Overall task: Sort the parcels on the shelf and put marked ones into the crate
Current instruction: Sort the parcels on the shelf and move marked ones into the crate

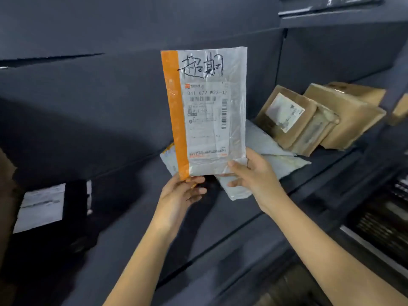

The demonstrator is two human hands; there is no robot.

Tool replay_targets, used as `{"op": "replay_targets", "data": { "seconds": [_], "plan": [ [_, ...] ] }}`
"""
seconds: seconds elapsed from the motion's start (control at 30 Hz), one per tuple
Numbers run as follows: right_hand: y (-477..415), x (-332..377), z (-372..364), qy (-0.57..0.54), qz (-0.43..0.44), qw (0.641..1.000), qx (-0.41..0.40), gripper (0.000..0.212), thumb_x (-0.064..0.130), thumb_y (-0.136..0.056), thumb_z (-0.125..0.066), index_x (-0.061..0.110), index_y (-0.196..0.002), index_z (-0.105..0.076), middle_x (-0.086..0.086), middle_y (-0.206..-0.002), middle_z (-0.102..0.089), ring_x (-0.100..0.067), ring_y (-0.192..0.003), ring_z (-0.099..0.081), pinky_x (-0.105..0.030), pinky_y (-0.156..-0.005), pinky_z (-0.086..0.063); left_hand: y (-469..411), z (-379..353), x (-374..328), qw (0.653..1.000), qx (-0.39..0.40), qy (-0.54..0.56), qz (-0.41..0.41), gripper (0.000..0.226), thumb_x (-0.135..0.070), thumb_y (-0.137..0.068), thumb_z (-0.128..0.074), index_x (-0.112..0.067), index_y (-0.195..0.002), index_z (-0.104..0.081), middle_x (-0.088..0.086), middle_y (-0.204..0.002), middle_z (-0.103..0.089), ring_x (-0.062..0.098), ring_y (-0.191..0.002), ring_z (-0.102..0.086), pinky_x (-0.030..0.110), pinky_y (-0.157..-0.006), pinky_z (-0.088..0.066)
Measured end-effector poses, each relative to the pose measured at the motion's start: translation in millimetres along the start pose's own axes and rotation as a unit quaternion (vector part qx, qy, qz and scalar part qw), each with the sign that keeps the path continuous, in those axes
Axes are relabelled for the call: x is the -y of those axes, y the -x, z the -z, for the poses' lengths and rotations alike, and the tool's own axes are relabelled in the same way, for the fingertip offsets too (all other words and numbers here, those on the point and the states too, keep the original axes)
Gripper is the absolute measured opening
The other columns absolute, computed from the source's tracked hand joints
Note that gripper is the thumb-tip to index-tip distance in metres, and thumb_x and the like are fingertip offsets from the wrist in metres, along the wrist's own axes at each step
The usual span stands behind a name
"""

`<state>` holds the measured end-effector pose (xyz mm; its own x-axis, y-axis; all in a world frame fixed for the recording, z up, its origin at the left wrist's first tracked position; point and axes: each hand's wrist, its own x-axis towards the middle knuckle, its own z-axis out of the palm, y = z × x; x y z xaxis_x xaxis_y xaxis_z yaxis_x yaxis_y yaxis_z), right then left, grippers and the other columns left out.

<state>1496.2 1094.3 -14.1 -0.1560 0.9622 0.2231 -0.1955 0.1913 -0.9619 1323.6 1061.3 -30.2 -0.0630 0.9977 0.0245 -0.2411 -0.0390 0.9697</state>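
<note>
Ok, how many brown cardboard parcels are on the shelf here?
5. A labelled box, a taped box beside it, a larger box to the right, a rear box behind it, a cut-off box at the right edge. Others may be hidden.

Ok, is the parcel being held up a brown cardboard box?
No, the left hand and right hand hold a flat white mailer with an orange stripe; the brown boxes sit on the shelf.

Blurred, unreadable small print on the parcel (212,138)
</note>
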Motion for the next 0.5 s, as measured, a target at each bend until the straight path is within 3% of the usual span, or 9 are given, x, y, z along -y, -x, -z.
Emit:
{"op": "replay_targets", "data": {
  "seconds": [0.2,0.33,0.5],
  "plan": [
    [53.3,13.6,27.0,0.006,0.001,0.999,-0.04,0.021,0.006,-0.093,-0.056,0.023,-0.104,-0.062,0.005,-0.093,-0.072,-0.013,-0.078,-0.07,-0.025,-0.057,-0.054,27.9,-41.2,28.6,0.995,0.098,-0.012,-0.02,0.031,0.007,-0.095,-0.035,-0.006,-0.092,-0.063,-0.002,-0.074,-0.07,0.016,-0.058,-0.058,0.022,-0.056,-0.049],
    [96.8,8.5,58.5,0.031,-0.025,0.995,-0.091,0.024,0.005,-0.094,-0.054,0.015,-0.116,-0.058,-0.008,-0.107,-0.069,-0.023,-0.089,-0.07,-0.022,-0.056,-0.052,43.3,-68.8,54.6,0.991,0.132,-0.033,0.02,0.031,0.006,-0.096,-0.035,-0.005,-0.087,-0.063,-0.004,-0.072,-0.07,0.014,-0.056,-0.058,0.021,-0.055,-0.047],
    [164.8,-0.1,103.4,0.026,-0.063,0.984,-0.167,0.017,0.007,-0.093,-0.054,0.018,-0.106,-0.059,0.0,-0.098,-0.072,-0.014,-0.077,-0.072,-0.021,-0.054,-0.051,77.6,-110.5,89.4,0.98,0.178,-0.065,0.055,0.035,0.005,-0.096,-0.036,-0.011,-0.081,-0.063,-0.004,-0.073,-0.07,0.014,-0.057,-0.057,0.022,-0.057,-0.046]
  ]
}}
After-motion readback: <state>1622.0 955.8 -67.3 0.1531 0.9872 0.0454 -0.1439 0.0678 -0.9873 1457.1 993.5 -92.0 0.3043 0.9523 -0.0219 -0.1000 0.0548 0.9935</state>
